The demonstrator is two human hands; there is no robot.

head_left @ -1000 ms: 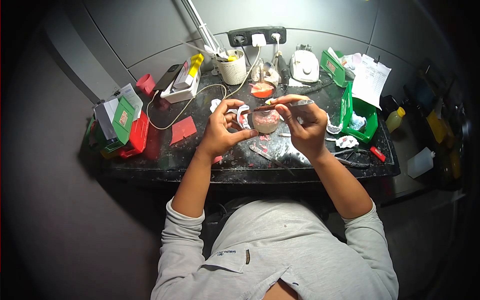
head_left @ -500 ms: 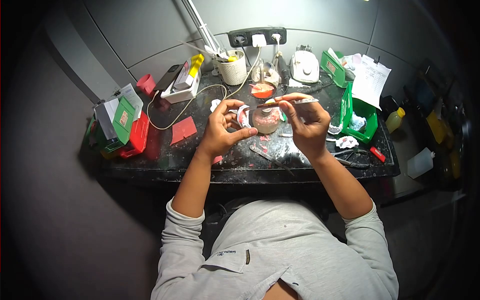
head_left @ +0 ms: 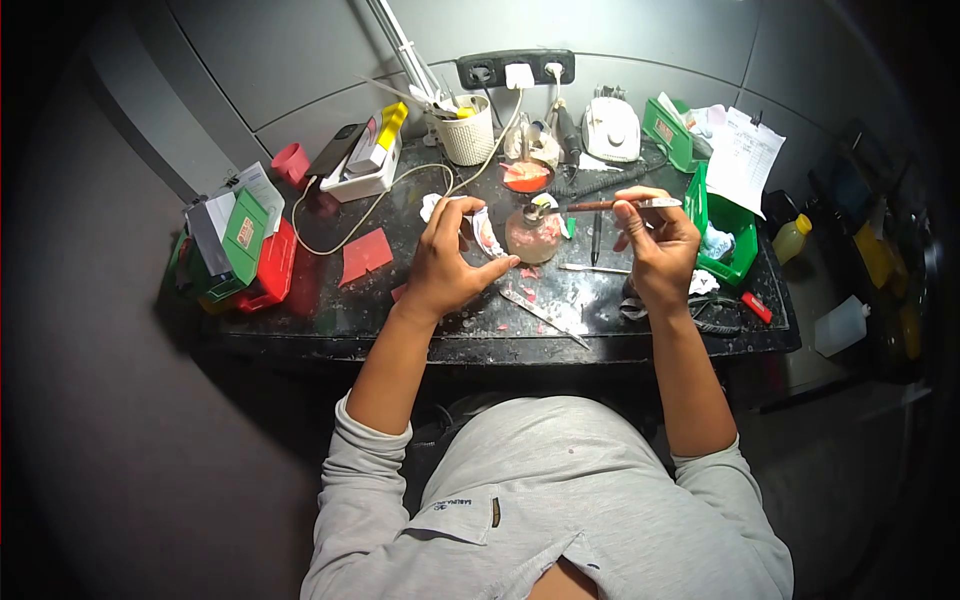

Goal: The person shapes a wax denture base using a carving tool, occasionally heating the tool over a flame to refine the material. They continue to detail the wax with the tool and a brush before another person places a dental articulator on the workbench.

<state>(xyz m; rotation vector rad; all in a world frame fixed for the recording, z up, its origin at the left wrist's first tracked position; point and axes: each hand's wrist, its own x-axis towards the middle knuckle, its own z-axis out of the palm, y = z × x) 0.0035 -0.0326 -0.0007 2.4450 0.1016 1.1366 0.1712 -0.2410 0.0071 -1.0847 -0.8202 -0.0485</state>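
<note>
My left hand (head_left: 447,262) is wrapped round a white plaster dental cast (head_left: 484,228) with pink wax on it, thumb stretched along the near side. Between the fingers and thumb of my right hand (head_left: 657,245) is a wax knife (head_left: 590,206) with a brown handle, held level and pointing left. Its metal end lies over the top of a round glass alcohol burner (head_left: 532,240), which has pink stuff in or on it. Any flame is lost in the bright light. Pink wax scraps and a metal spatula (head_left: 543,318) lie in front of the burner.
A sheet of pink wax (head_left: 366,257) lies left. Behind the burner stand a red dish (head_left: 526,178) and a white woven pot (head_left: 466,138) of tools. Right is a green box (head_left: 738,265); a second metal tool (head_left: 594,268) and a black pen-like tool (head_left: 597,238) lie between.
My right hand has moved right and away from the cast, drawing the wax knife's end back to the burner top. My left hand, with the cast, has barely shifted.
</note>
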